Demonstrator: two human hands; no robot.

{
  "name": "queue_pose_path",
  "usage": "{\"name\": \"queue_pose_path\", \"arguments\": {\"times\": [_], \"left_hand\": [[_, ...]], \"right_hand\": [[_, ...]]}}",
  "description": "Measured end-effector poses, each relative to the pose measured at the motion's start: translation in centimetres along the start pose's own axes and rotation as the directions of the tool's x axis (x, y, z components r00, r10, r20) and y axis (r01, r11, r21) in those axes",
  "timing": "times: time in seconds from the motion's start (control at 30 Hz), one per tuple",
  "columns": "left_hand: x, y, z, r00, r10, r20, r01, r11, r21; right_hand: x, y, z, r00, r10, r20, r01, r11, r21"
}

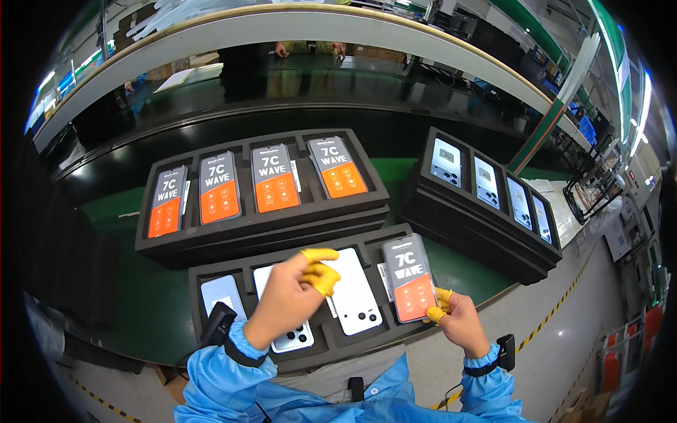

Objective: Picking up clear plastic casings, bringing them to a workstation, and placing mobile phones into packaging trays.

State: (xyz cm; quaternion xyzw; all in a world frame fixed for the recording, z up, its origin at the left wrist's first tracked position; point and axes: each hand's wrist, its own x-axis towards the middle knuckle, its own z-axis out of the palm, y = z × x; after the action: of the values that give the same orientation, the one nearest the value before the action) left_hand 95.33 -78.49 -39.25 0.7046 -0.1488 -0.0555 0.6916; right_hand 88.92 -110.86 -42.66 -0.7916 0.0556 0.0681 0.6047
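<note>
A smartphone with a grey and orange front film sits, slightly tilted, at the right end of the near black foam tray. My right hand, with yellow finger cots, grips its lower right edge between thumb and fingers. My left hand, also in yellow finger cots, hovers by a white phone lying back up in the tray; its thumb and forefinger are apart, with nothing seen between them. Under that hand, another phone is partly hidden. A pale blue phone lies at the tray's left end.
Behind stands a stack of foam trays bearing several film-covered phones. To the right, another tray stack holds several phones back up. A dark conveyor and a long shelf run across the back, where another person's hands show.
</note>
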Motion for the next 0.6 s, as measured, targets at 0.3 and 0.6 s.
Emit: {"name": "queue_pose_path", "arguments": {"times": [0.3, 0.6], "left_hand": [[1.1, -0.3, -2.5, 0.986, 0.010, -0.168, -0.021, 0.998, -0.064], [0.3, 6.3, -5.0, 0.855, 0.391, -0.342, -0.348, 0.920, 0.183]], "right_hand": [[1.3, -3.5, 3.4, 0.948, -0.263, -0.179, -0.005, 0.549, -0.836], [4.0, -9.5, 7.5, 0.931, -0.340, 0.133, 0.316, 0.568, -0.760]]}}
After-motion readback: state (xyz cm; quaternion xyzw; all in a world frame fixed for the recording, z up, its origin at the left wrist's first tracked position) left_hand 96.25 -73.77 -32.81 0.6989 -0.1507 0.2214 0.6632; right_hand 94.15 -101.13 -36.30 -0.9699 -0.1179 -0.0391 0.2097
